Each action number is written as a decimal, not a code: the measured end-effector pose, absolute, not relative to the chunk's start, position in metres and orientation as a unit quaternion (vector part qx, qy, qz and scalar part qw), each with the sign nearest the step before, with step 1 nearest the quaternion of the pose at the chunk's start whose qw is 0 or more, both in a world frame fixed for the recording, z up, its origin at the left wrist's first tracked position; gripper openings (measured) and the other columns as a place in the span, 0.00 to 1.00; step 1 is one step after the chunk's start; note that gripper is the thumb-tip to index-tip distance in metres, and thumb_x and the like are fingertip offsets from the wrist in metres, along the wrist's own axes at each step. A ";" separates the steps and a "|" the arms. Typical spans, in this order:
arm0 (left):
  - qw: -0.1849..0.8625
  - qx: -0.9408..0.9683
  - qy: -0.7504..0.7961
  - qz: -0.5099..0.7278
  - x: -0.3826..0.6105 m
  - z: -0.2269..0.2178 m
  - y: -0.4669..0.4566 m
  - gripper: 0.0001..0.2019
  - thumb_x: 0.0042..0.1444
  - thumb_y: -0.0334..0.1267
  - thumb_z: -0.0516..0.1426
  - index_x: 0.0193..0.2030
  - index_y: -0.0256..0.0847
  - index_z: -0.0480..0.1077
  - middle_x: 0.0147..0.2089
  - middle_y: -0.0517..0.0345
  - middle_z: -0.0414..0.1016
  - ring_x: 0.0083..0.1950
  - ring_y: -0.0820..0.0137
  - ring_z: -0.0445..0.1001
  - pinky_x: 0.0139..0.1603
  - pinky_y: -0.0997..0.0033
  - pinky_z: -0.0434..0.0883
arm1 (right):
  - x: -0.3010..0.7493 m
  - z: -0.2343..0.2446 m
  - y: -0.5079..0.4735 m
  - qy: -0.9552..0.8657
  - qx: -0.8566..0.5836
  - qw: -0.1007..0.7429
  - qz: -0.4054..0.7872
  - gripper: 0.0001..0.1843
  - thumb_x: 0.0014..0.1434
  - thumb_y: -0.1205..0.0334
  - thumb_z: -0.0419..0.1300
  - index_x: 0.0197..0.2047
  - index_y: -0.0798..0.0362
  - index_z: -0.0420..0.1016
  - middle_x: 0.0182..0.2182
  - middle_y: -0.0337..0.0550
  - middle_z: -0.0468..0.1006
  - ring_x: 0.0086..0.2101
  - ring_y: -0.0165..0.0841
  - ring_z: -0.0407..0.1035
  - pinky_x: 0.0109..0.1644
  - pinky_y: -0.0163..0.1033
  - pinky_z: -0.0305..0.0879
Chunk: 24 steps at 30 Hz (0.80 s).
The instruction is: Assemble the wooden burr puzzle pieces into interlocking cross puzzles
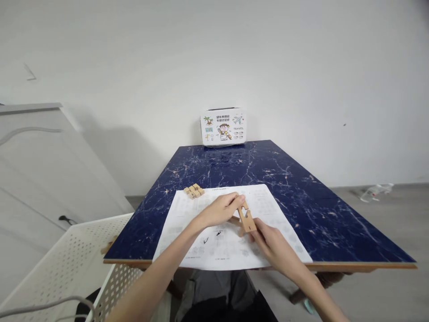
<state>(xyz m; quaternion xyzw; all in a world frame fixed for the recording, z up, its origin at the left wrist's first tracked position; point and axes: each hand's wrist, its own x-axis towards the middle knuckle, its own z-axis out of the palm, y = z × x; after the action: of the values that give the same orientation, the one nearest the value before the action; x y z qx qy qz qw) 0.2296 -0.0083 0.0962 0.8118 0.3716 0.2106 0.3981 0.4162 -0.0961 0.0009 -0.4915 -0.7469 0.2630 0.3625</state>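
Note:
Over a printed paper sheet (187, 243), both my hands grip a partly joined assembly of notched wooden pieces (248, 223). My left hand (219, 209) pinches its upper end between thumb and fingers. From the right, my right hand (271, 243) closes round the lower end, its fingertips partly hidden behind the wood. Another wooden bar (233, 220) runs out to the left beneath the assembly; whether it is joined to it I cannot tell. Small dark bits (218, 233) lie on the sheet below my left hand. At the sheet's far left corner sits a group of small wooden blocks (194, 191).
The blue marble-patterned table (301, 214) carries the sheet. A white illustrated case (224, 127) stands at its far edge by the wall. A white perforated bin (60, 250) adjoins the table on the left, near a white cabinet (40, 156). A clear bottle (372, 193) lies on the floor.

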 end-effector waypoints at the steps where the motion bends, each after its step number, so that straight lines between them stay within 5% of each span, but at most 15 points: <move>1: 0.400 0.815 0.368 0.200 0.231 0.096 -0.007 0.21 0.71 0.54 0.46 0.33 0.41 0.64 0.33 0.61 0.68 0.36 0.69 0.67 0.41 0.68 0.65 | 0.416 0.000 -0.096 -0.749 -0.491 0.362 0.257 0.12 0.75 0.56 0.43 0.43 0.48 0.64 0.29 0.41 0.75 0.29 0.39 0.72 0.35 0.38 0.60; 12: 0.475 0.812 0.298 0.162 0.238 0.096 0.000 0.17 0.68 0.52 0.55 0.48 0.39 0.72 0.38 0.56 0.76 0.36 0.70 0.71 0.38 0.71 0.66 | 0.415 -0.004 -0.096 -0.772 -0.481 0.359 0.207 0.10 0.74 0.62 0.45 0.42 0.49 0.65 0.33 0.44 0.79 0.29 0.38 0.72 0.34 0.37 0.59; 24: 0.448 0.844 0.279 0.097 0.236 0.091 0.010 0.18 0.68 0.53 0.54 0.49 0.41 0.75 0.37 0.55 0.77 0.36 0.68 0.73 0.36 0.71 0.67 | 0.417 -0.005 -0.097 -0.784 -0.477 0.352 0.186 0.11 0.75 0.60 0.44 0.43 0.49 0.66 0.32 0.43 0.78 0.29 0.38 0.71 0.33 0.37 0.59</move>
<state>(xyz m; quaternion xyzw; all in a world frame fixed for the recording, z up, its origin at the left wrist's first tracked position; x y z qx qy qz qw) 0.2362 0.0096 0.0911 0.8436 0.2793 0.0973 0.4482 0.4166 -0.0975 -0.0045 -0.4771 -0.7836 0.1864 0.3516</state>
